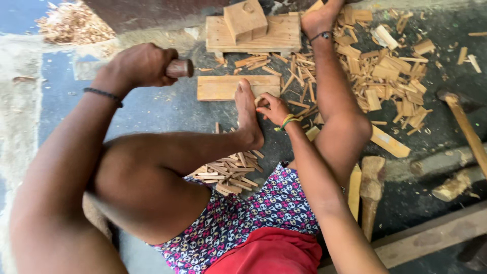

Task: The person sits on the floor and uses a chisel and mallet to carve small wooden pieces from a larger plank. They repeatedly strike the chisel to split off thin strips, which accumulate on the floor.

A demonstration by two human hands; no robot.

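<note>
My left hand [139, 66] is raised at the left and is shut on a round wooden tool handle [178, 68]; the tool's head is hidden. My right hand [274, 109] is low at the centre, pinching a small wood piece [258, 100] against the edge of a flat wooden board [223, 87]. The toes of one bare foot [247, 111] rest on that board, right beside my right hand. The other leg [335, 91] stretches away across the floor.
Thin split sticks lie in a pile [228, 175] under my knee. A heap of cut wood pieces [385, 76] spreads at the upper right. A low wooden stand with a block [253, 30] sits beyond the board. A wooden mallet [372, 187] and a long-handled tool [466, 127] lie at the right.
</note>
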